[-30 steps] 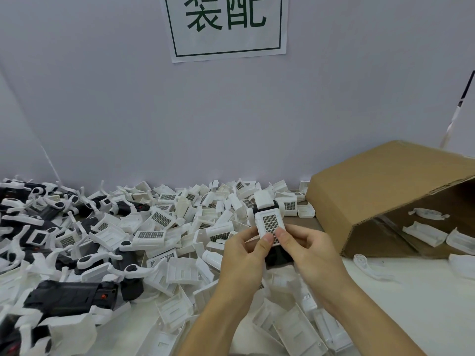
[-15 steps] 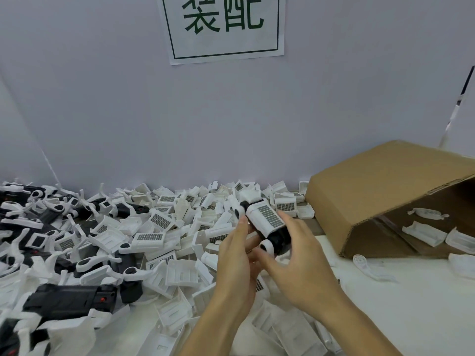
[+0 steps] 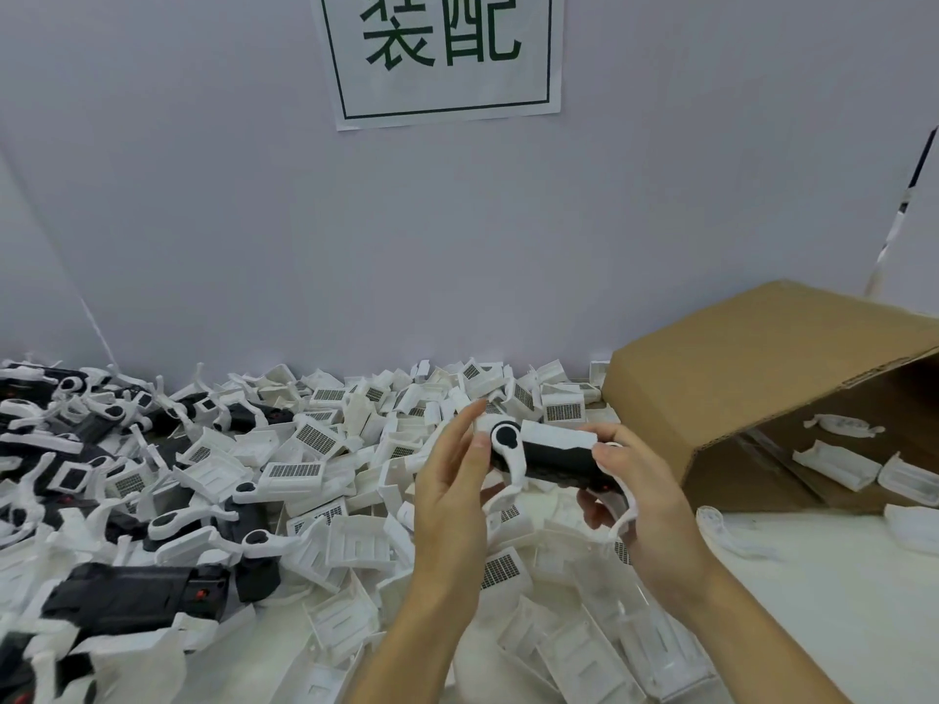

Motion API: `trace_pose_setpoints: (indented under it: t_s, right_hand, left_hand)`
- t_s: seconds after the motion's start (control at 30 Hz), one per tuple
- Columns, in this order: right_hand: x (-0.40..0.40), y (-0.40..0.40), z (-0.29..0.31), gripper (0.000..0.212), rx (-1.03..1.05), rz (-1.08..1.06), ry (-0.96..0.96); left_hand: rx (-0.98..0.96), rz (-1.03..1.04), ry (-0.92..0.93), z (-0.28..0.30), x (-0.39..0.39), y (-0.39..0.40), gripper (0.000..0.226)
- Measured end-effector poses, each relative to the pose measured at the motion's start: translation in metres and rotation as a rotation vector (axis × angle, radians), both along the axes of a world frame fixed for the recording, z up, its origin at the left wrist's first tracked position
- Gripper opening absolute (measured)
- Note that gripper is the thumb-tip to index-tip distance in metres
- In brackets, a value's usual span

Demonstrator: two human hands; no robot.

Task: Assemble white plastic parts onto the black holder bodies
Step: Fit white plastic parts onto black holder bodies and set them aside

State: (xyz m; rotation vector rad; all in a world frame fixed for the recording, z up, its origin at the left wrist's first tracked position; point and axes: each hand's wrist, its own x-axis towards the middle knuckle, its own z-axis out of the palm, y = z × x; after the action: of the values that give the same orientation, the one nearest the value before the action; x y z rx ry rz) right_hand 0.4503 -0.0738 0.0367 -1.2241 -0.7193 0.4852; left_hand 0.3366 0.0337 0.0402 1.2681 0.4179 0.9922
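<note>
A: R hand?
B: Right hand [image 3: 655,505] grips the right end of the black holder body [image 3: 559,462]; thumb on top, fingers curled under it.

A: L hand?
B: Left hand [image 3: 449,487] is at the other end, fingers mostly straight, thumb tip touching the holder by the round black cap [image 3: 505,437]. Not wrapped round it.

A: How's the holder lying?
B: Held in the air above the pile, approx. level. Long axis runs left-right across the view, right end a bit lower. White cover [image 3: 556,434] sits along its top edge. White curved arm [image 3: 513,470] hangs from the left-end cap, pointing down & slightly right. A 2nd white arm [image 3: 627,505] curves down at the right end, partly hidden by the right hand.

A: Around it?
B: Directly below & behind: pile of loose white plastic parts [image 3: 345,480] on the white tabletop [image 3: 813,602], many w/ dark grid faces up. Farther left, more black holder bodies w/ white arms [image 3: 127,597]. Right: cardboard box [image 3: 762,388] on its side, opening toward the viewer, several white parts inside. Wall behind has a paper sign [image 3: 442,53] w/ green characters.
</note>
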Motion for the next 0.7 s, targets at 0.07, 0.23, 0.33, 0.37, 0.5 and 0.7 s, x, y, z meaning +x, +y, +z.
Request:
trace_pose_setpoints:
  t_s: [0.07,0.23,0.33,0.37,0.5,0.7]
  right_hand:
    - [0.0,0.0,-0.001,0.035,0.016,0.013,0.02]
    - [-0.004,-0.001,0.004,0.04,0.04,0.037,0.147]
    - [-0.005,0.0,0.008,0.033,0.073,0.038,0.286]
    - [-0.005,-0.001,0.01,0.032,0.067,0.05,0.338]
    - [-0.001,-0.008,0.015,0.037,0.035,0.21,0.577]
    - [0.0,-0.01,0.015,0.035,0.072,0.225,0.606]
  left_hand:
    - [0.006,0.016,0.007,-0.001,0.0,0.002,0.029]
    - [0.058,0.027,-0.009,0.002,-0.001,0.005,0.026]
    - [0.052,0.021,-0.024,0.003,-0.003,0.006,0.021]
    - [0.029,0.007,-0.036,0.004,-0.003,0.006,0.025]
    - [0.041,-0.089,-0.078,0.005,-0.003,0.007,0.033]
    - [0.077,-0.09,-0.068,0.006,-0.001,0.008,0.03]
